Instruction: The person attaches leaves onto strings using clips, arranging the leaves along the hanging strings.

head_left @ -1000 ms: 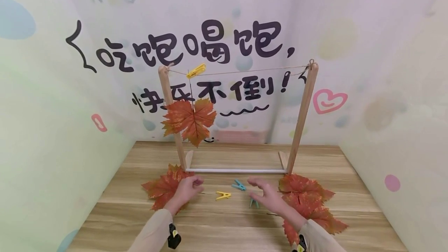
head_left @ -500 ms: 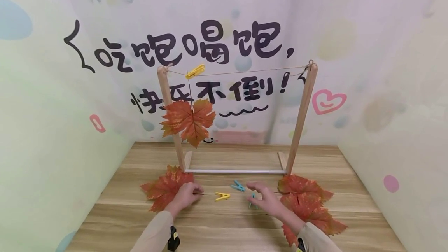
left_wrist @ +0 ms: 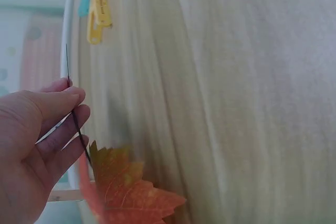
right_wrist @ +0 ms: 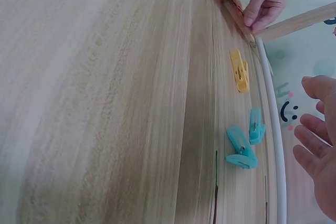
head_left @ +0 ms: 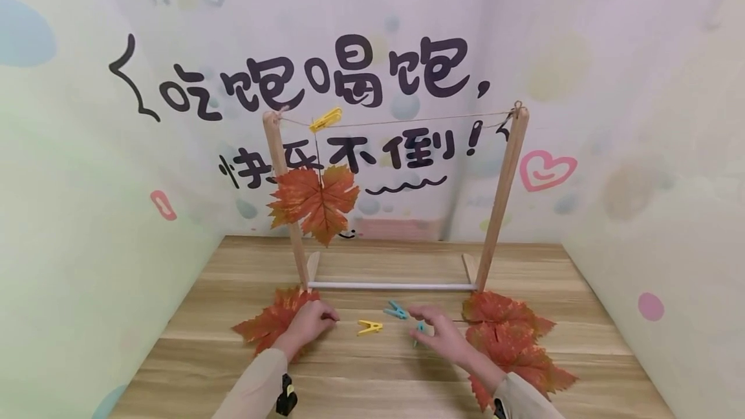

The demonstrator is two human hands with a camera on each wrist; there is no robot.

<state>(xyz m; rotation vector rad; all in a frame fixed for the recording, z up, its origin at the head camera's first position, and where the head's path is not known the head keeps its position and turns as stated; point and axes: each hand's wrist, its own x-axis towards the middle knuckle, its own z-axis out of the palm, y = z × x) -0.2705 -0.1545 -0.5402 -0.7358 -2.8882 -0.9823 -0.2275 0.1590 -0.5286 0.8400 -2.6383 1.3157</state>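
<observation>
At left, the left hand [head_left: 310, 325] pinches one red-orange artificial leaf [head_left: 269, 323] by its dark stem [left_wrist: 86, 153], seemingly picking it up; hanging it next would call for a clip. Beyond, one yellow plastic clip [head_left: 326, 119] suspends one matching leaf [head_left: 319, 202]. On the tabletop [head_left: 372, 377] lie one yellow clip [head_left: 370, 327] and two teal plastic clips [head_left: 396, 310], then the right hand [head_left: 447, 339], fingers spread, holding nothing, and at least two overlapping leaves [head_left: 509, 341].

Soft, even light fills the bright head view, leaving a faint, blurry-edged shadow on the pale wood-grained table [head_left: 361, 386] beneath the bare right hand [head_left: 445, 338], while both wrist views look dimmer and hazier, with whitish sheen along the table's near side and softened grain.
</observation>
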